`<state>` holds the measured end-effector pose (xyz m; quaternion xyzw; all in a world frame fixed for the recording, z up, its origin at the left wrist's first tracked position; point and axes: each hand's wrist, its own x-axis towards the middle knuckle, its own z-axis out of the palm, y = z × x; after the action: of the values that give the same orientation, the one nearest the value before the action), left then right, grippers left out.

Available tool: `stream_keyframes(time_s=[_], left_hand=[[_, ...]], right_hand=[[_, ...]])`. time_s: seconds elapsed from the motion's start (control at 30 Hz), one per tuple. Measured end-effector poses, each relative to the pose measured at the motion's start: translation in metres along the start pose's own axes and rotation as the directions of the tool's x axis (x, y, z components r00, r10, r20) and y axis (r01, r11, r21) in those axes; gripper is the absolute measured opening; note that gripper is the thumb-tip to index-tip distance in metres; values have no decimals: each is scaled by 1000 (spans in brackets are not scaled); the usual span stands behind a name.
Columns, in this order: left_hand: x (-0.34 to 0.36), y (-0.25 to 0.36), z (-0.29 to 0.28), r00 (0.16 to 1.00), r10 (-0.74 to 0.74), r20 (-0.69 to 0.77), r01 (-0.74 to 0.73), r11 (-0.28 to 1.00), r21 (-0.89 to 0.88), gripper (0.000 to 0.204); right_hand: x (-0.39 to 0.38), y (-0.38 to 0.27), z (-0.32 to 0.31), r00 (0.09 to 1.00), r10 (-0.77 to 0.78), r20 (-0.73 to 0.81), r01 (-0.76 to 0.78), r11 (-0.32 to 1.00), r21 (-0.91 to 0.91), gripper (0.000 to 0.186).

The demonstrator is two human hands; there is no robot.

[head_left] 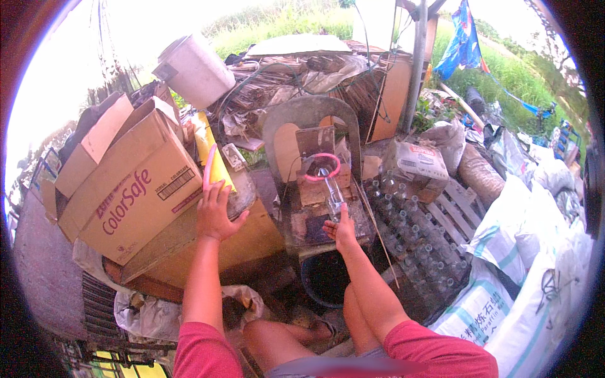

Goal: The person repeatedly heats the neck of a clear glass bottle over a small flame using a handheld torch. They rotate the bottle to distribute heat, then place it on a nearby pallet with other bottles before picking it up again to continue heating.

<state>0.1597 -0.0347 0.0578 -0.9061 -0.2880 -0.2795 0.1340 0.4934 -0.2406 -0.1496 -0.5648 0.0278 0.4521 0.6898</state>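
My right hand point(343, 230) is wrapped round a clear glass bottle point(334, 195), tilted away from me in front of a worn plastic chair point(272, 135). A pink ring point(337, 170) surrounds its far end; whether they touch I cannot tell. My left hand point(215, 214) has thumb and fingers apart, fingertips at the lower end of a curved pink strip point(208, 167) beside a yellow object point(220, 173) and a large cardboard box point(132, 192).
Rows of glass bottles point(422, 252) stand right of the chair on a wooden pallet point(457, 208). White sacks point(529, 296) fill the right side. A dark bucket point(324, 283) is below the chair's front. A white bucket point(198, 72), bundled dry material point(283, 75) and a metal post point(416, 75) are behind.
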Motion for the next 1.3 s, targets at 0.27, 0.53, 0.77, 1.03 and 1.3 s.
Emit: stream_keyframes(time_s=[0.27,0.53,0.77,1.03,1.3], left_hand=[[1,-1,-2,1000,21,0,-21,1000,19,87],[0,-2,-2,1000,25,-2,-25,999,27,88],[0,-1,-4,1000,16,10,-16,1000,15,88],[-2,-2,-2,1000,16,2,-16,1000,18,88],[-4,-1,-7,1000,-2,-3,2,1000,-14,87]], right_hand=[[24,13,0,919,-311,-243,199,897,-394,112],[1,11,4,884,-446,-144,325,805,-496,111],[23,15,7,967,-179,-183,180,984,-12,96],[2,-6,0,998,41,-47,-37,996,82,95],[-1,-10,-1,999,-25,-24,27,996,87,86]])
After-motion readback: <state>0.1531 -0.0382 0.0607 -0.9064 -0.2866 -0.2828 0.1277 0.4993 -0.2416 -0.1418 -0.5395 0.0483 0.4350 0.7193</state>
